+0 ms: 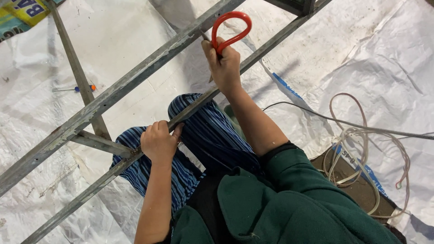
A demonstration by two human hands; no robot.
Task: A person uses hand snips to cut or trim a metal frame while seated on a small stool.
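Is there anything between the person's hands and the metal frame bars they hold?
Nothing visible. The left hand grips the nearer metal bar directly. The right hand, holding a red-handled tool, rests against the same bar farther up.

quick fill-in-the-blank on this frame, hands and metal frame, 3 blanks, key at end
1. The right hand holds a tool with a looped handle coloured ____.
2. The left hand grips a bar of the grey ____ frame.
3. A small screwdriver lies on the white sheet, to the ____ of both hands in the picture.

Missing words: red; metal; left
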